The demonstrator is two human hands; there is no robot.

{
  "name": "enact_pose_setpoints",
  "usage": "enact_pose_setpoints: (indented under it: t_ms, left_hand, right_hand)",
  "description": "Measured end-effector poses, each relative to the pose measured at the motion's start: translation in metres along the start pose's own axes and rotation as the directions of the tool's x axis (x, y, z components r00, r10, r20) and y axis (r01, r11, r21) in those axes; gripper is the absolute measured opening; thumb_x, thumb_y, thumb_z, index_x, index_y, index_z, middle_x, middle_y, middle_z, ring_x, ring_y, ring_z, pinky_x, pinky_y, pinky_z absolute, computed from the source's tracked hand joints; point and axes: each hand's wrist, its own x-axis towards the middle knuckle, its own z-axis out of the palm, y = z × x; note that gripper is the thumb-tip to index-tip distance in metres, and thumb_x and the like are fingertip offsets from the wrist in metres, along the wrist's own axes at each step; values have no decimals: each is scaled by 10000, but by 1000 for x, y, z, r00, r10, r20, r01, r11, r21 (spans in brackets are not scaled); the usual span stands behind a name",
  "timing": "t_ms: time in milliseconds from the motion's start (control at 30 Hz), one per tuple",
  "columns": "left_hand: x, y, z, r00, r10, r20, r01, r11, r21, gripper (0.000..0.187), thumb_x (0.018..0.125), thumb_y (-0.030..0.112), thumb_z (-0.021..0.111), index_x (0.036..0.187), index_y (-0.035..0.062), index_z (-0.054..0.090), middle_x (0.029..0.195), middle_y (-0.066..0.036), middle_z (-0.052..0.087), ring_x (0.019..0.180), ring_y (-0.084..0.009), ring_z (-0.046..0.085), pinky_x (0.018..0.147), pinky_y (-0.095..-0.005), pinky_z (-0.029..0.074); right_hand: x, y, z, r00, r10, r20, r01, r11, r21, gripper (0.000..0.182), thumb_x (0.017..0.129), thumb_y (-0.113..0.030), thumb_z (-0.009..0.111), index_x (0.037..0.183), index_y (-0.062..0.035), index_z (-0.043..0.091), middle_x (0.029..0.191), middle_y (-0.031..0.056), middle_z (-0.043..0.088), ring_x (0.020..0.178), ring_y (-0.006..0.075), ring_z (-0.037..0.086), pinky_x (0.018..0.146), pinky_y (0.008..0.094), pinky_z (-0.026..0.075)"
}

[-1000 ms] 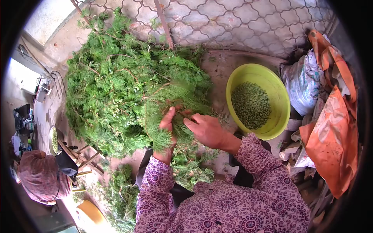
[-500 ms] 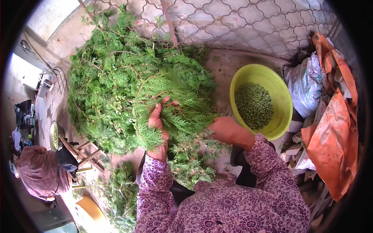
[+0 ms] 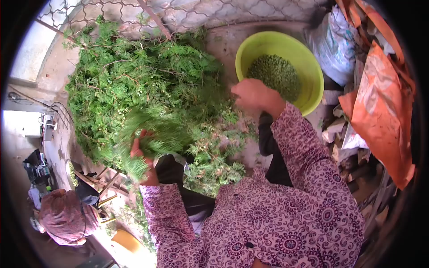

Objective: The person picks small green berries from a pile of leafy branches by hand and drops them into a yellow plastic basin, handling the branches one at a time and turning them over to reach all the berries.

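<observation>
My left hand [image 3: 144, 155] is closed around a leafy conifer branch [image 3: 163, 136], whose flat green sprays are blurred by motion. Behind it spreads a big heap of similar conifer branches [image 3: 138, 80], some bearing small pale cones. My right hand [image 3: 257, 96] is at the near left rim of a yellow-green basin [image 3: 311, 91]. Its fingers look curled in, somewhat blurred, and whatever they may hold is hidden. Inside the basin lies a layer of small round green cones [image 3: 279, 73].
A wire mesh fence [image 3: 196, 13] runs behind the heap. To the right are a white sack [image 3: 333, 49], an orange sheet [image 3: 380, 116] and stacked wood. At lower left another person [image 3: 67, 216] sits near a wooden stool [image 3: 109, 181] and an orange tub [image 3: 126, 241].
My left hand has drawn the branch left and toward me, off the heap. My right hand has left the branch and risen to the basin's rim. The whole view has shifted.
</observation>
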Motion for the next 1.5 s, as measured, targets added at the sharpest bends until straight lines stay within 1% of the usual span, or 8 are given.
enact_pose_setpoints:
  t_ms: [33, 100, 200, 333, 567, 700, 1367, 1500]
  left_hand:
    - [-15, 25, -20, 970, 93, 225, -155, 949, 273, 475, 865, 299, 444, 1236, 4, 398, 1166, -189, 487, 1061, -333, 472, 869, -505, 400]
    - [-54, 81, -59, 971, -39, -237, 96, 968, 234, 535, 834, 363, 443, 1244, 21, 408, 1199, -187, 460, 1069, -324, 440, 888, -527, 341]
    - [-154, 135, -81, 882, 236, -407, -123, 951, 285, 624, 804, 362, 499, 1293, 23, 311, 1208, -178, 438, 1126, -315, 397, 912, -513, 356]
    - [-267, 185, -56, 152, 415, -897, -842, 529, 102, 824, 723, 276, 662, 1327, 0, 174, 1278, -184, 335, 1213, -312, 300, 910, -515, 391]
    - [-262, 110, -65, 462, 62, -885, -501, 841, -203, 438, 800, 318, 555, 1108, 20, 459, 1039, -125, 539, 938, -221, 525, 726, -332, 469]
    - [-155, 83, -23, 995, 77, -62, -89, 969, -231, 243, 860, 259, 503, 959, 43, 554, 1009, -110, 571, 791, -190, 554, 684, -309, 455]
    - [-21, 26, 89, 979, 58, -195, 26, 915, 403, 242, 871, 165, 513, 1018, -23, 550, 835, -130, 625, 627, -143, 565, 611, -248, 462]
    - [-23, 30, 87, 967, 74, -243, 23, 928, 372, 256, 875, 150, 504, 1051, -33, 539, 852, -145, 623, 638, -150, 566, 597, -247, 453]
  right_hand:
    - [-4, 4, -1, 1000, -8, -6, 8, 1000, -11, 205, 665, -185, 587, 795, -27, 589, 772, 168, 591, 791, 336, 576, 706, 429, 462]
    - [-10, 10, -4, 1000, -25, -12, 25, 1000, -9, 207, 667, -185, 587, 799, -25, 591, 780, 169, 591, 799, 337, 575, 713, 429, 461]
    - [-20, 22, -3, 994, -57, -90, 56, 998, -13, 192, 675, -147, 585, 783, 11, 606, 788, 165, 602, 786, 325, 590, 674, 422, 478]
    - [-24, 30, -1, 999, 52, 7, -52, 999, 6, 247, 695, -179, 599, 886, -23, 604, 857, 165, 599, 854, 321, 569, 752, 410, 456]
    - [-21, 16, 31, 996, 33, 81, -31, 999, -25, 227, 687, -167, 599, 846, -5, 597, 822, 167, 587, 820, 330, 569, 733, 424, 456]
    - [-5, 6, 130, 980, 50, 192, -50, 999, -5, 201, 671, -94, 551, 807, 40, 614, 825, 181, 605, 781, 303, 600, 663, 401, 488]
    - [-40, -75, 351, 769, 151, 622, -437, 834, 337, 887, 668, -256, 666, 1339, 32, 163, 950, 229, 562, 883, 340, 558, 733, 441, 436]
    - [-44, -114, 400, 710, 255, 656, -506, 833, 224, 474, 656, -173, 623, 1058, 41, 494, 781, 169, 590, 741, 283, 588, 643, 413, 462]
